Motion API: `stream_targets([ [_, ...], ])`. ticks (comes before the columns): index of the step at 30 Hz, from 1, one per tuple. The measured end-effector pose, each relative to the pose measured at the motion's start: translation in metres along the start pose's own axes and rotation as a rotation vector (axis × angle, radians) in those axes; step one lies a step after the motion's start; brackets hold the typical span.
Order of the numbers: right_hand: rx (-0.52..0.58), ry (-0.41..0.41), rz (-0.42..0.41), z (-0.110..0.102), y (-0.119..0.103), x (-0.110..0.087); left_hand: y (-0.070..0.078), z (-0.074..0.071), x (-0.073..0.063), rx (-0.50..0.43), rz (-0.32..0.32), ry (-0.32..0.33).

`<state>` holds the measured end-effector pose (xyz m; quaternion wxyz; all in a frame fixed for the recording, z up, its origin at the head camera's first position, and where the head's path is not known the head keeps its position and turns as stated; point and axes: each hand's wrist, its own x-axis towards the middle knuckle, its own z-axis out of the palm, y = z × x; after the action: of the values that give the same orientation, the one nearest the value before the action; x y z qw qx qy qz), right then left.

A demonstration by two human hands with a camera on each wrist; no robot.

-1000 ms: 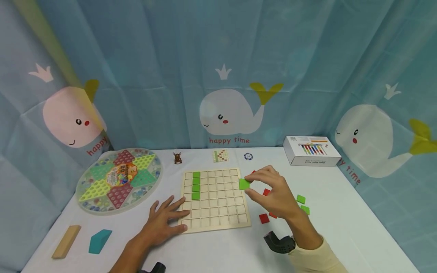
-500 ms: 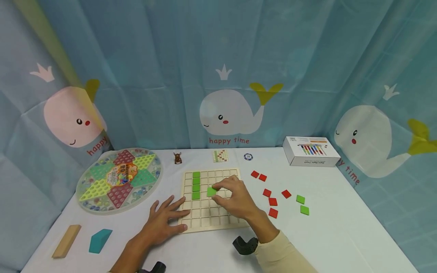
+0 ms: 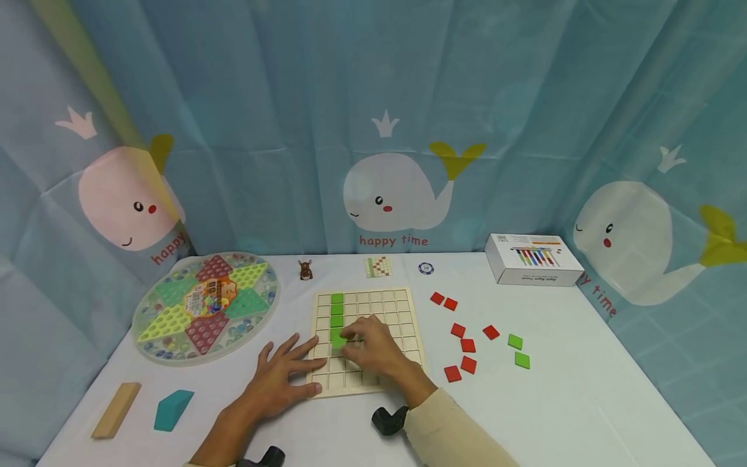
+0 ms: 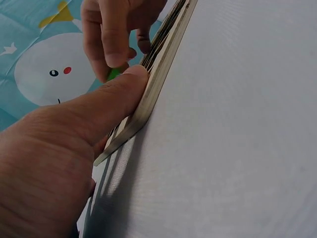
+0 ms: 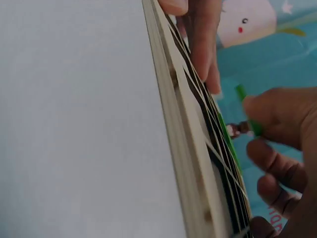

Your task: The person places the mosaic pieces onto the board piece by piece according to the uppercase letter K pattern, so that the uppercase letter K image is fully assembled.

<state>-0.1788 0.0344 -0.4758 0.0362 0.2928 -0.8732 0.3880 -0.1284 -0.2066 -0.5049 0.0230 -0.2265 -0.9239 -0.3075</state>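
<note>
"Happy time" runs across the curtain (image 3: 280, 194); the chip (image 3: 426, 268) seems to read 10, though it is small.

Loose tiles (image 3: 468, 346) right of board (image 3: 377, 307)

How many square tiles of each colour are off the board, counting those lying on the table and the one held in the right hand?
Red tiles on the table: 7
Green tiles on the table: 2
Green tile in the right hand: 1
Total: 10
</note>
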Motion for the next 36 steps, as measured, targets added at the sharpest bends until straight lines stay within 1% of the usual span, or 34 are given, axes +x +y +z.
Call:
stream_targets([
  [5,-0.167,-0.027,0.029,0.009,0.001,0.004,0.0,0.0,0.0,0.013,0.004,0.01],
  [8,-0.231,-0.048,0.049,0.014,-0.001,0.006,0.0,0.0,0.0,0.016,0.005,0.015],
  [10,-0.254,-0.059,0.054,0.016,-0.001,0.006,0.0,0.0,0.0,0.017,0.007,0.016],
  [13,-0.265,-0.052,0.053,0.015,-0.002,0.005,0.001,0.0,0.0,0.018,0.005,0.008],
  [16,-0.248,-0.038,0.062,0.012,-0.003,0.002,0.003,0.0,0.001,0.018,0.005,-0.002],
  [20,-0.232,-0.042,0.069,0.009,-0.002,0.0,0.006,-0.002,0.0,0.017,0.016,0.014],
  [30,-0.314,-0.076,0.088,0.015,-0.002,0.004,0.001,-0.001,-0.002,0.013,0.017,0.027],
  [36,-0.356,-0.069,0.114,0.015,-0.003,0.004,0.0,0.0,-0.001,0.023,0.022,0.024],
])
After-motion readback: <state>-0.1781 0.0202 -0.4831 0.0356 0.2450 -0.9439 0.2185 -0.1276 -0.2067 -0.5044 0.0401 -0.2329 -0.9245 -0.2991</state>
